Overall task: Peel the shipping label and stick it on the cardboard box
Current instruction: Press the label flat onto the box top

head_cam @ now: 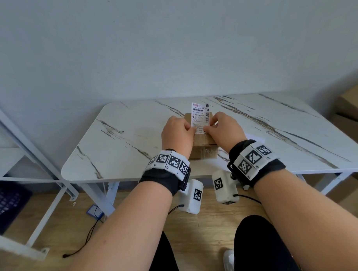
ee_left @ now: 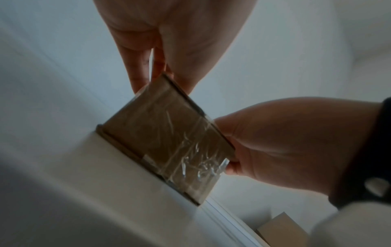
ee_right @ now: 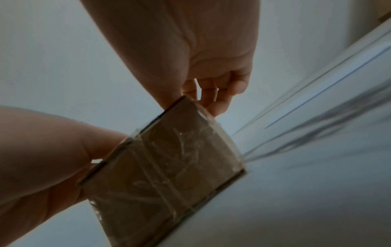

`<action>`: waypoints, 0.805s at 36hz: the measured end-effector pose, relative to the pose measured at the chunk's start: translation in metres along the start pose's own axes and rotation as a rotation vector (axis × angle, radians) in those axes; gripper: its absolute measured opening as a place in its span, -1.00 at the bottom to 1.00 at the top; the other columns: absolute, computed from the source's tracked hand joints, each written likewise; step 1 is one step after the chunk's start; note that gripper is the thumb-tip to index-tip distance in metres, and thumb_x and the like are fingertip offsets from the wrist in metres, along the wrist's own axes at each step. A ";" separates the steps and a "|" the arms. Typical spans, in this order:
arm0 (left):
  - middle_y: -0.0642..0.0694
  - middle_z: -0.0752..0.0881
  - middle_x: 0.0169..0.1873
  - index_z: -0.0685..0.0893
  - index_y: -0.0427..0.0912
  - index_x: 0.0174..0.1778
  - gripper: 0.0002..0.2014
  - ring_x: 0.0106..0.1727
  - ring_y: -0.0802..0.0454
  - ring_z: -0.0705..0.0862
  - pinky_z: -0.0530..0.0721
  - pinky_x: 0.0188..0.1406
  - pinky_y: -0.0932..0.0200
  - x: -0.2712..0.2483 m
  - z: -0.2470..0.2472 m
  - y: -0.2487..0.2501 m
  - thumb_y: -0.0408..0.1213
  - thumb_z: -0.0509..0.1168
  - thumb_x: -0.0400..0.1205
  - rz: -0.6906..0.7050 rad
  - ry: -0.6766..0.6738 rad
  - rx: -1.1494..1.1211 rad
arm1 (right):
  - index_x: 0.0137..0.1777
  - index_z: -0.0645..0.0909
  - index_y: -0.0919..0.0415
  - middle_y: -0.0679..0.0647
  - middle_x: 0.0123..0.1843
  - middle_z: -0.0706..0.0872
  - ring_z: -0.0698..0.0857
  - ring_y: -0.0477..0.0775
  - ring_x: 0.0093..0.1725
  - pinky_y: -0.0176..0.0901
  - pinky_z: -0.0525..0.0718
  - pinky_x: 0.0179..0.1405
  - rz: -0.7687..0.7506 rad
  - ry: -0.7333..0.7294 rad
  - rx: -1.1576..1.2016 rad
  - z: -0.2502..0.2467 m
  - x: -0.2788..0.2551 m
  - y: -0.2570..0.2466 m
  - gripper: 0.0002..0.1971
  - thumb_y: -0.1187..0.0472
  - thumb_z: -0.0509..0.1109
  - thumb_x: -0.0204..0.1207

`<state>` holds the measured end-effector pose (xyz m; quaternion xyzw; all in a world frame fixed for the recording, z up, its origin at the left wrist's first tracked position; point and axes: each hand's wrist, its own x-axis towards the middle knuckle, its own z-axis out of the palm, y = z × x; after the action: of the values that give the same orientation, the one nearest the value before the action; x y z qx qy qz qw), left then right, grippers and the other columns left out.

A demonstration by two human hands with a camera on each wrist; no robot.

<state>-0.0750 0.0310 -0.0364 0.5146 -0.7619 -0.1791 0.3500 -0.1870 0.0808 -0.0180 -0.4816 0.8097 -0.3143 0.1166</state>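
At the far left stands a white metal shelf frame (head_cam: pixel 22 145), with a dark blue crate (head_cam: pixel 8 204) on the floor under it. The marble-patterned table (head_cam: pixel 133 137) fills the middle of the scene, and the cardboard box (head_cam: pixel 204 142) sits on it near its front edge, its near face wrapped in wrinkled clear tape (ee_left: pixel 190 160). The left hand (head_cam: pixel 177 133) lies at the box's left side, fingers curled, its thumb and fingertips pinching the lower left edge of the shipping label (head_cam: pixel 200 116). The label is white with barcodes and print, held over the top of the box; its lower end is down at the box top between the two hands, while its upper end rises past the far edge of the box. Whether the lower end is already stuck to the cardboard cannot be told. The right hand (head_cam: pixel 224 129) mirrors the left on the box's right side, fingers curled and pinching the label's lower right edge. In the wrist views each hand's thumb side lies against the box's top edge. Both wrists carry black bands with white marker tiles. A thin white sheet (head_cam: pixel 255 137) lies flat on the table just right of the right hand. Further right, brown cartons (head_cam: pixel 352 113) stand by the wall.
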 end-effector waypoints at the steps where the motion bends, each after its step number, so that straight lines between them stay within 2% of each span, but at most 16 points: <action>1: -0.11 0.66 0.00 0.75 -0.19 -0.07 -0.85 -0.01 -0.05 0.68 0.52 -0.10 0.23 0.000 0.000 0.000 -0.18 0.41 0.57 -0.007 0.003 -0.008 | 0.07 0.56 0.17 0.13 0.05 0.75 0.73 0.20 0.03 0.17 0.68 0.14 0.005 -0.001 0.005 0.000 0.000 0.000 -0.79 0.08 0.38 0.53; 4: -0.12 0.65 0.10 0.62 -0.14 0.35 -0.57 0.09 -0.06 0.66 0.53 -0.01 0.20 0.003 -0.003 -0.001 -0.21 0.43 0.55 -0.018 -0.005 -0.049 | 0.15 0.52 0.19 0.14 0.07 0.74 0.73 0.20 0.03 0.16 0.70 0.10 0.030 -0.001 0.051 0.001 0.000 0.001 -0.73 0.10 0.39 0.53; 5: -0.13 0.65 0.11 0.57 -0.12 0.42 -0.52 0.10 -0.06 0.66 0.51 -0.01 0.22 0.005 -0.004 -0.001 -0.22 0.43 0.55 -0.018 -0.014 -0.050 | 0.20 0.47 0.20 0.14 0.08 0.73 0.73 0.20 0.02 0.14 0.71 0.07 0.041 0.000 0.083 0.000 -0.001 0.002 -0.68 0.11 0.40 0.53; 7: -0.11 0.65 0.13 0.63 -0.08 0.37 -0.58 0.12 -0.05 0.67 0.49 -0.01 0.26 0.005 -0.005 -0.001 -0.25 0.42 0.56 -0.012 -0.024 -0.054 | 0.27 0.39 0.21 0.15 0.06 0.71 0.73 0.19 -0.02 0.06 0.71 -0.05 0.052 0.005 0.142 -0.001 -0.001 0.004 -0.60 0.13 0.42 0.52; 9: -0.08 0.66 0.13 0.73 -0.08 0.16 -0.75 0.09 -0.05 0.70 0.48 -0.05 0.29 0.003 -0.004 -0.001 -0.28 0.41 0.57 0.000 -0.016 -0.063 | 0.28 0.39 0.22 0.15 0.06 0.70 0.71 0.15 -0.06 -0.06 0.64 -0.19 0.050 0.001 0.156 -0.002 0.000 0.006 -0.60 0.13 0.42 0.53; 11: -0.07 0.67 0.10 0.78 -0.09 0.00 -0.88 0.04 -0.05 0.71 0.49 -0.07 0.28 0.002 -0.002 -0.001 -0.27 0.37 0.59 0.015 -0.014 -0.062 | 0.28 0.42 0.23 0.16 0.10 0.70 0.70 0.15 -0.04 -0.12 0.58 -0.22 0.053 -0.004 0.156 -0.002 0.000 0.007 -0.63 0.13 0.40 0.55; 14: -0.11 0.72 0.09 0.84 -0.09 0.00 -0.83 0.06 -0.08 0.72 0.60 -0.02 0.21 0.004 0.000 -0.003 -0.23 0.35 0.61 0.020 -0.047 -0.070 | 0.30 0.43 0.24 0.22 0.17 0.69 0.67 0.17 -0.02 -0.07 0.57 -0.16 0.085 -0.003 0.170 0.001 0.002 0.005 -0.67 0.16 0.33 0.61; 17: -0.14 0.77 0.09 0.85 -0.12 0.03 -0.82 0.07 -0.09 0.74 0.69 0.07 0.14 0.007 -0.002 -0.007 -0.23 0.37 0.60 0.007 -0.062 -0.102 | 0.34 0.39 0.28 0.24 0.23 0.67 0.65 0.16 -0.04 -0.15 0.54 -0.32 0.126 -0.027 0.182 0.003 0.002 0.005 -0.65 0.14 0.26 0.64; 18: -0.14 0.79 0.08 0.85 -0.13 0.03 -0.82 0.07 -0.08 0.75 0.70 0.09 0.13 0.008 -0.002 -0.008 -0.23 0.37 0.60 0.009 -0.063 -0.107 | 0.35 0.38 0.29 0.24 0.24 0.66 0.67 0.18 0.00 -0.14 0.57 -0.30 0.141 -0.030 0.188 0.004 0.002 0.006 -0.63 0.11 0.27 0.64; 21: -0.13 0.80 0.06 0.85 -0.13 0.01 -0.82 0.05 -0.08 0.76 0.73 0.09 0.07 0.008 -0.001 -0.009 -0.22 0.38 0.59 0.008 -0.062 -0.113 | 0.37 0.37 0.30 0.24 0.29 0.61 0.70 0.26 0.15 0.07 0.69 0.03 0.177 -0.035 0.189 0.008 0.000 0.005 -0.49 -0.03 0.33 0.58; 23: -0.13 0.80 0.07 0.85 -0.12 0.02 -0.82 0.04 -0.08 0.76 0.73 0.07 0.09 0.008 0.000 -0.009 -0.22 0.37 0.60 0.008 -0.062 -0.112 | 0.39 0.36 0.31 0.25 0.31 0.58 0.68 0.28 0.19 0.20 0.69 0.17 0.189 -0.036 0.191 0.010 -0.002 0.003 -0.40 -0.10 0.37 0.53; 26: -0.13 0.80 0.08 0.84 -0.12 0.03 -0.82 0.05 -0.07 0.77 0.73 0.03 0.14 0.008 0.002 -0.010 -0.23 0.36 0.61 0.011 -0.057 -0.110 | 0.39 0.35 0.31 0.26 0.31 0.58 0.69 0.29 0.18 0.25 0.70 0.15 0.190 -0.042 0.194 0.009 -0.002 0.003 -0.34 -0.13 0.41 0.48; 29: -0.14 0.80 0.08 0.84 -0.12 0.05 -0.81 0.04 -0.07 0.76 0.69 -0.03 0.22 0.008 0.003 -0.011 -0.23 0.36 0.61 0.025 -0.054 -0.110 | 0.38 0.35 0.32 0.27 0.29 0.61 0.71 0.29 0.15 0.19 0.72 0.11 0.169 -0.045 0.172 0.007 -0.002 0.003 -0.38 -0.08 0.41 0.51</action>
<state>-0.0716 0.0191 -0.0425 0.4802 -0.7664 -0.2303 0.3593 -0.1849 0.0810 -0.0254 -0.4066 0.8147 -0.3608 0.2019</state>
